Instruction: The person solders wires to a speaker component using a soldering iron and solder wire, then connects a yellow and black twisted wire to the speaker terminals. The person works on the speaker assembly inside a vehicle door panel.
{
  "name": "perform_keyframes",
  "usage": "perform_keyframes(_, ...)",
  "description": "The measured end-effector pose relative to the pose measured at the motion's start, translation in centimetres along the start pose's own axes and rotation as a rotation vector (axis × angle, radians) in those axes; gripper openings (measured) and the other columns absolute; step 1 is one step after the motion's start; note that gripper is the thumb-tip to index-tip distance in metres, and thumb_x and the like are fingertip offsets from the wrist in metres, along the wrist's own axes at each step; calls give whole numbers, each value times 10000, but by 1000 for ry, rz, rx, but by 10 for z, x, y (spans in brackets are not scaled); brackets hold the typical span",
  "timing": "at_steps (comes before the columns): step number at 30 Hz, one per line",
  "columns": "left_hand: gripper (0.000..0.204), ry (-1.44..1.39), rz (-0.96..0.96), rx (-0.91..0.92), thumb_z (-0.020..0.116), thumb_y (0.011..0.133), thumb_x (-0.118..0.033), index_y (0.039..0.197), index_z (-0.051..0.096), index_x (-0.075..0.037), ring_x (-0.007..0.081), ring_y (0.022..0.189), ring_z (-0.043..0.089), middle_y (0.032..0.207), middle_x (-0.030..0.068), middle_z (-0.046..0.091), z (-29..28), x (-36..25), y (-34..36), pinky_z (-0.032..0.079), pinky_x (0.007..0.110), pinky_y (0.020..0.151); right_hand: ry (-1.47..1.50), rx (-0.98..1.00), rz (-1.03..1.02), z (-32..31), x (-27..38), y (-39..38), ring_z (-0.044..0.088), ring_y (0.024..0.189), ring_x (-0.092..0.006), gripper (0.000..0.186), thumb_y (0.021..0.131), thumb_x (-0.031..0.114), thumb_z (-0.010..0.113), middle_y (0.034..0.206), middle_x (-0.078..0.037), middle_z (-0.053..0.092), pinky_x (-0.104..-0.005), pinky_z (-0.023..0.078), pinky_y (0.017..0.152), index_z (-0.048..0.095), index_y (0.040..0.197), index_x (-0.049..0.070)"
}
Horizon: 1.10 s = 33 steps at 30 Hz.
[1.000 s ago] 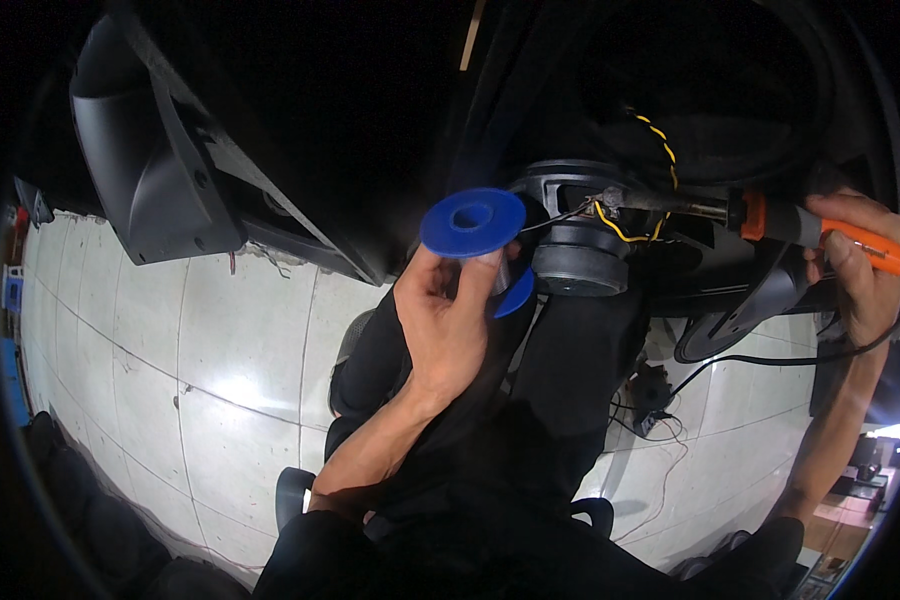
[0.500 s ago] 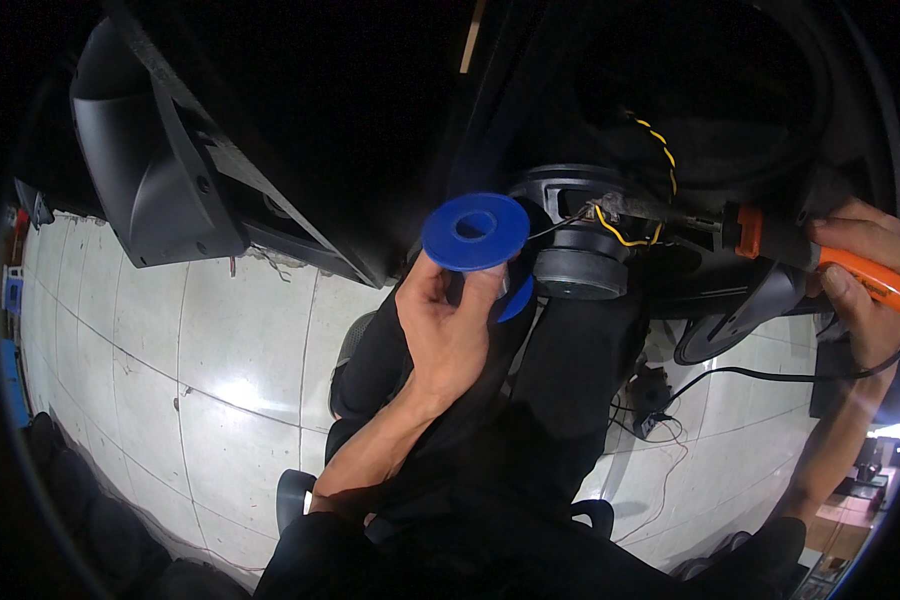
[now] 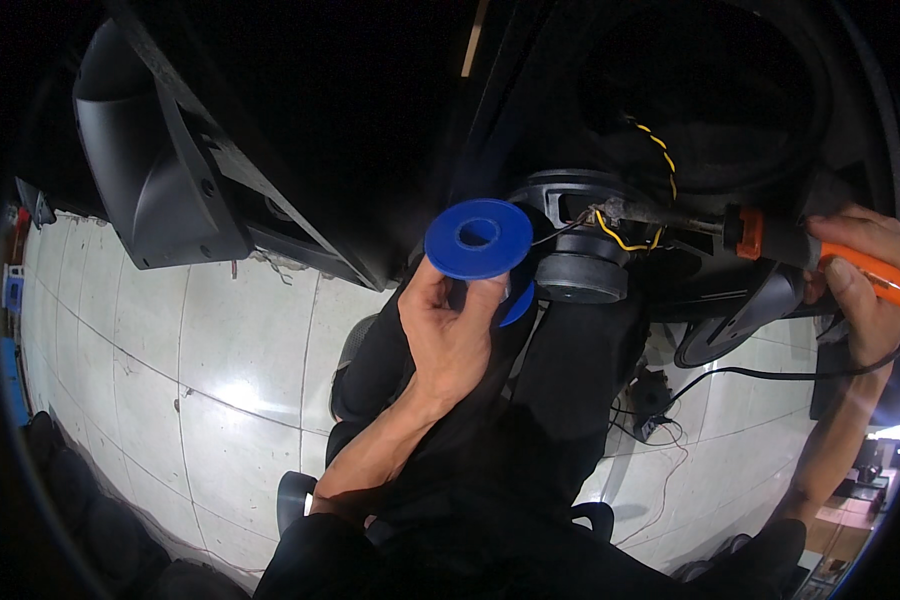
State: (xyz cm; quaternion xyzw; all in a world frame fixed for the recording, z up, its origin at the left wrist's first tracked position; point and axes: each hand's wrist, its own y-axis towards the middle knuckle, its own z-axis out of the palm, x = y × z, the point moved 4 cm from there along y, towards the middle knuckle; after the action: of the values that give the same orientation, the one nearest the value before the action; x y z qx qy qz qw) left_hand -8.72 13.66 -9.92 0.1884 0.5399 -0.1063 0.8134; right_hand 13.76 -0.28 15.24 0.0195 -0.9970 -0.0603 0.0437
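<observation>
My left hand (image 3: 447, 338) is closed round the core of a blue solder spool (image 3: 510, 235), fingers between its two flanges. From the spool a thin strand of solder (image 3: 560, 236) runs to a terminal on a round black speaker driver (image 3: 580, 278). My right hand (image 3: 860, 265) grips the orange handle of a soldering iron (image 3: 770, 240). The iron's tip reaches the same terminal, beside the end of the solder. A yellow and black twisted wire (image 3: 662, 150) comes down from the dark cabinet and loops to that terminal. The exact contact at the joint is too small to tell.
A large black speaker cabinet (image 3: 830, 100) with a round opening stands ahead. Grey curved panels lie at the left (image 3: 150, 170) and beneath the iron (image 3: 715, 335). The iron's black cord (image 3: 760, 373) crosses the right side above the white tiled floor (image 3: 240, 330).
The blue spool and my left hand have shifted very slightly right and down. The iron's tip stays at the terminal, and my right hand's fingers have moved a little on the handle.
</observation>
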Motion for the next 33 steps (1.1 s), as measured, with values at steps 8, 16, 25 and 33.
perform_keyframes(8,170,-2,7,7,693,944,-80,1098,665,-13,89,847,596,940,21,657,0,1,0,484,242,788,-89,-64,84,-5,1,-6,703,591,-169,412,923,393,623,811,-125,710,-268,589,571,727,1091,31)
perform_keyframes(16,186,16,16,9,709,937,-94,1100,672,-13,112,908,612,994,37,681,-1,4,0,475,272,862,-251,-133,-17,-4,4,-4,695,595,-175,423,907,436,636,813,-113,726,-301,577,628,753,1044,53)
perform_keyframes(25,188,13,17,2,713,930,-88,1096,673,-11,117,908,614,995,38,683,-1,2,-1,479,279,864,-73,-71,104,0,-2,-4,699,590,-179,422,904,436,642,745,-91,719,-290,582,631,756,1035,51)
perform_keyframes(33,192,-12,-11,-28,715,923,-76,1097,672,-4,113,893,612,976,36,680,-5,3,-4,487,278,846,-216,-158,-17,2,6,-7,708,607,-180,389,887,425,668,777,-82,734,-283,583,643,766,1023,73)
